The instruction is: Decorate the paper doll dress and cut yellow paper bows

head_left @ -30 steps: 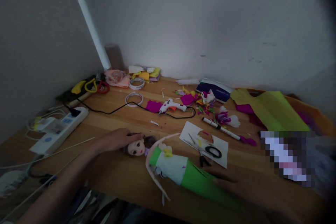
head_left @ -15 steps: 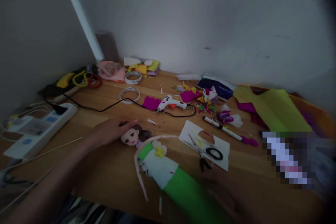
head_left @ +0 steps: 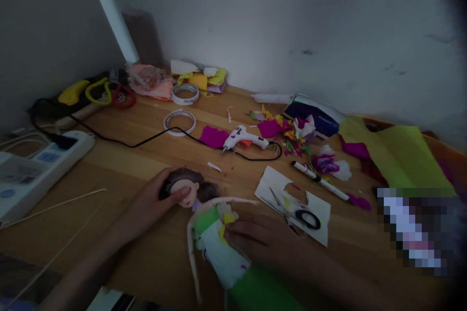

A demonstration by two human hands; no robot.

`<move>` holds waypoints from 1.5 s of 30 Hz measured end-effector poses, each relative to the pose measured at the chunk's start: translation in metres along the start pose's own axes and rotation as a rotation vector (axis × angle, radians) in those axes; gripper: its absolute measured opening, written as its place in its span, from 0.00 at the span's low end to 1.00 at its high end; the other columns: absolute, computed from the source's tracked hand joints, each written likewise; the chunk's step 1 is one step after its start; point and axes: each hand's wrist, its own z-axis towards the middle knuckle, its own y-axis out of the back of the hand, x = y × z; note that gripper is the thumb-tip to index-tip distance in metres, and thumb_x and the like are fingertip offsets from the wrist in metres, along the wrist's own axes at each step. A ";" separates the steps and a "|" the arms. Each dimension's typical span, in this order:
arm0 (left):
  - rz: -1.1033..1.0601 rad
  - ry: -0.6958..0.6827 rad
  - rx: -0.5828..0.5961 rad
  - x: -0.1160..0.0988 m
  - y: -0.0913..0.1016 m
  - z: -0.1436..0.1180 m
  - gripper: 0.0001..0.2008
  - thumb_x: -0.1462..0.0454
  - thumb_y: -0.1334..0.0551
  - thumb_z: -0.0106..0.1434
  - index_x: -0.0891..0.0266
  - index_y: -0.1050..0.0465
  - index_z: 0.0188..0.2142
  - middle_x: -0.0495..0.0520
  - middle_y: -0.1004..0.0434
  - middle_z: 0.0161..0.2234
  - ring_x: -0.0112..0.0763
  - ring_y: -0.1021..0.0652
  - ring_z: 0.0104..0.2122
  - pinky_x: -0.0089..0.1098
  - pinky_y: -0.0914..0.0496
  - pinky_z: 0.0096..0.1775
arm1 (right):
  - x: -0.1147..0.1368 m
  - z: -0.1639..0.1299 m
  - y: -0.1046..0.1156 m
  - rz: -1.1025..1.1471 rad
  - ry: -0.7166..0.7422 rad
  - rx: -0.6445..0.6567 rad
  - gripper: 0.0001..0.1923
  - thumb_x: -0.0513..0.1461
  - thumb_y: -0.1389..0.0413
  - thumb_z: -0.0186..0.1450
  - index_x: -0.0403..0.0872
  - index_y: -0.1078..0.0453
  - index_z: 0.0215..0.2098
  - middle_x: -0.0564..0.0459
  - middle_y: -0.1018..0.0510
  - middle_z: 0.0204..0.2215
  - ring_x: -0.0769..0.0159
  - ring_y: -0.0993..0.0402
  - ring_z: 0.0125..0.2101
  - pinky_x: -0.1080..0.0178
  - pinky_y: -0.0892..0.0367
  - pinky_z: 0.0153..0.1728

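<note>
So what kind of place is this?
Probably a home craft corner: a wooden table against a wall, with a glue gun, scissors, and a doll in a paper dress.

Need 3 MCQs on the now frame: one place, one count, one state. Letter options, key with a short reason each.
1. Where do the scissors lie?
A. on the white card
B. on the power strip
C. in the left hand

2. How many tape rings lie on the table?
A. one
B. two
C. four

3. What is the left hand doing?
A. gripping the marker
B. hovering over the glue gun
C. holding the doll's head

Key:
1 A, the scissors rest on the card right of the doll.
2 B, one tape ring lies near the cord, another tape ring by the wall.
3 C, its thumb lies across the doll's face.
</note>
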 end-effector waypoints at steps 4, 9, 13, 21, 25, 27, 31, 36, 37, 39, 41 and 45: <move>0.001 0.030 -0.005 0.000 0.000 0.001 0.29 0.42 0.40 0.55 0.59 0.34 0.47 0.55 0.25 0.45 0.46 0.25 0.46 0.42 0.30 0.48 | -0.011 0.006 -0.007 0.183 -0.121 0.071 0.10 0.35 0.53 0.71 0.44 0.31 0.45 0.49 0.20 0.44 0.65 0.26 0.46 0.64 0.29 0.46; -0.018 0.010 0.001 -0.001 -0.001 -0.001 0.30 0.43 0.40 0.55 0.59 0.35 0.49 0.57 0.26 0.48 0.47 0.26 0.47 0.45 0.32 0.51 | -0.015 0.014 -0.016 0.263 -0.139 0.034 0.10 0.34 0.53 0.70 0.44 0.30 0.42 0.48 0.20 0.37 0.67 0.25 0.41 0.63 0.31 0.47; -0.034 -0.013 0.001 -0.002 0.000 -0.002 0.30 0.43 0.40 0.55 0.60 0.35 0.49 0.57 0.26 0.48 0.47 0.26 0.48 0.45 0.32 0.52 | -0.017 0.014 -0.016 0.259 -0.020 -0.028 0.10 0.32 0.53 0.70 0.44 0.30 0.41 0.50 0.20 0.39 0.68 0.27 0.42 0.63 0.33 0.49; -0.018 -0.022 0.002 -0.002 0.000 -0.002 0.29 0.43 0.40 0.56 0.59 0.34 0.49 0.56 0.25 0.48 0.46 0.25 0.47 0.45 0.31 0.51 | -0.017 0.016 -0.008 -0.018 0.161 -0.063 0.09 0.31 0.52 0.70 0.40 0.29 0.40 0.50 0.19 0.37 0.63 0.26 0.40 0.62 0.29 0.44; 0.003 -0.048 -0.012 -0.001 -0.001 -0.002 0.28 0.43 0.40 0.56 0.59 0.33 0.48 0.56 0.24 0.46 0.46 0.24 0.46 0.44 0.30 0.49 | -0.019 0.011 -0.017 0.033 0.091 0.009 0.09 0.31 0.52 0.70 0.40 0.31 0.44 0.48 0.21 0.44 0.63 0.27 0.46 0.61 0.31 0.49; 0.017 -0.061 -0.015 0.000 -0.002 -0.002 0.27 0.43 0.41 0.57 0.59 0.33 0.47 0.56 0.24 0.46 0.45 0.24 0.45 0.43 0.30 0.48 | -0.020 0.010 -0.021 0.072 0.057 0.003 0.10 0.32 0.53 0.70 0.40 0.31 0.45 0.47 0.21 0.45 0.64 0.27 0.48 0.62 0.33 0.52; 0.030 -0.075 -0.036 0.002 -0.003 -0.002 0.27 0.43 0.42 0.57 0.60 0.32 0.46 0.55 0.24 0.45 0.44 0.24 0.45 0.41 0.30 0.48 | -0.018 0.013 -0.022 0.083 0.057 -0.061 0.10 0.32 0.53 0.70 0.42 0.30 0.41 0.50 0.19 0.40 0.67 0.25 0.43 0.64 0.32 0.51; 0.056 -0.103 -0.052 -0.001 -0.003 -0.001 0.26 0.44 0.43 0.58 0.60 0.33 0.47 0.55 0.24 0.45 0.44 0.24 0.45 0.42 0.29 0.47 | -0.017 0.016 -0.017 0.044 0.061 -0.072 0.09 0.32 0.51 0.69 0.43 0.29 0.40 0.51 0.18 0.34 0.65 0.23 0.37 0.64 0.28 0.43; 0.093 -0.133 -0.102 -0.002 -0.003 -0.005 0.26 0.44 0.43 0.59 0.61 0.33 0.47 0.56 0.25 0.45 0.45 0.25 0.45 0.42 0.30 0.47 | -0.018 0.016 -0.016 0.044 0.064 -0.067 0.09 0.33 0.51 0.69 0.44 0.29 0.40 0.51 0.18 0.34 0.65 0.23 0.37 0.64 0.28 0.42; 0.216 -0.239 -0.274 -0.006 -0.006 -0.017 0.23 0.48 0.43 0.61 0.61 0.34 0.48 0.58 0.26 0.46 0.46 0.26 0.48 0.45 0.32 0.49 | -0.019 0.017 -0.013 0.049 0.072 -0.057 0.09 0.34 0.51 0.69 0.44 0.29 0.41 0.52 0.18 0.35 0.65 0.23 0.38 0.64 0.28 0.43; 0.341 -0.402 -0.425 -0.012 -0.012 -0.037 0.18 0.54 0.43 0.65 0.60 0.35 0.51 0.58 0.28 0.49 0.44 0.29 0.51 0.45 0.35 0.53 | -0.020 0.019 -0.011 0.063 0.078 -0.042 0.09 0.35 0.51 0.69 0.44 0.29 0.42 0.52 0.18 0.36 0.65 0.24 0.39 0.63 0.29 0.44; 0.458 -0.909 -0.161 -0.023 -0.033 -0.074 0.13 0.63 0.48 0.68 0.60 0.33 0.49 0.53 0.23 0.44 0.34 0.25 0.45 0.33 0.32 0.48 | -0.019 0.019 -0.009 0.155 0.057 -0.031 0.07 0.35 0.49 0.68 0.43 0.30 0.42 0.50 0.19 0.37 0.65 0.26 0.40 0.63 0.30 0.44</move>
